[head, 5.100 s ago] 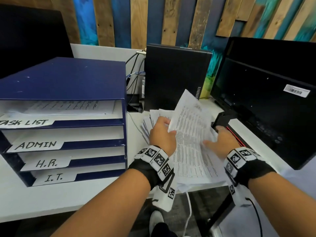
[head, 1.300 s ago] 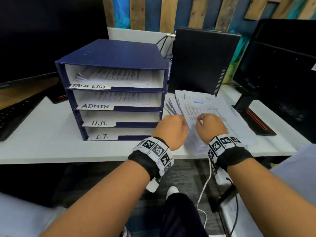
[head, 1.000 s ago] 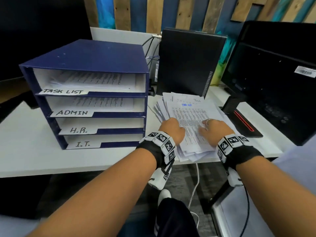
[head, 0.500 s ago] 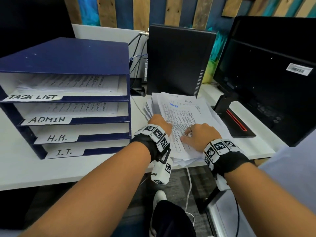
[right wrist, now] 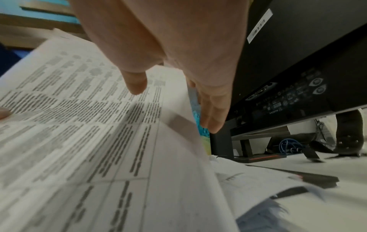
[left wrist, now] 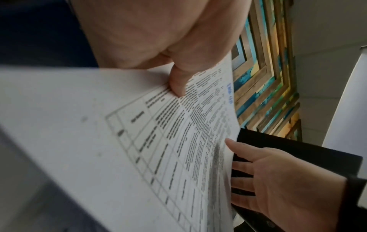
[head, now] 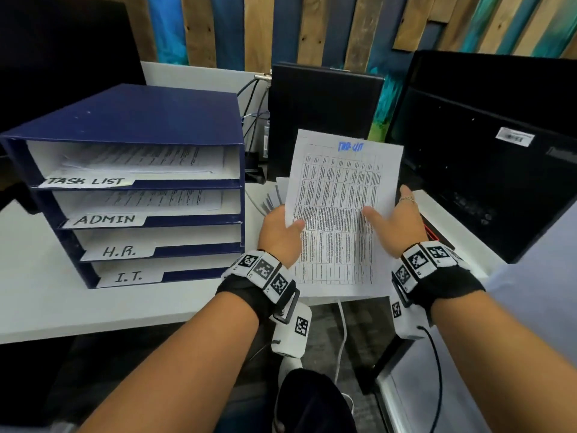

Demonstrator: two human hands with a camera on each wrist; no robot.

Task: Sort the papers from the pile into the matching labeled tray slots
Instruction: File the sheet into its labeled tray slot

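Note:
I hold one printed table sheet (head: 337, 210) with a blue handwritten heading upright above the paper pile (head: 274, 195). My left hand (head: 281, 232) pinches its left edge, thumb on the printed face (left wrist: 178, 84). At the sheet's right edge my right hand (head: 393, 220) has straight fingers (left wrist: 244, 166) behind the paper, and the thumb lies loosely over the front. The blue tray stack (head: 131, 120) stands to the left. Its slots are labelled TASK LIST (head: 87, 181), ADMIN (head: 106, 219), H.R. (head: 120, 251) and I.T. (head: 129, 277). The top two slots hold papers.
A black monitor (head: 487, 170) stands close on the right, its red-striped base (head: 432, 234) beside the pile. A black computer tower (head: 324, 98) and cables sit behind the papers. The white table (head: 46, 307) ends just before my wrists.
Both hands were flat on the pile, working at the top sheet. That sheet is now lifted off the pile and held upright between them.

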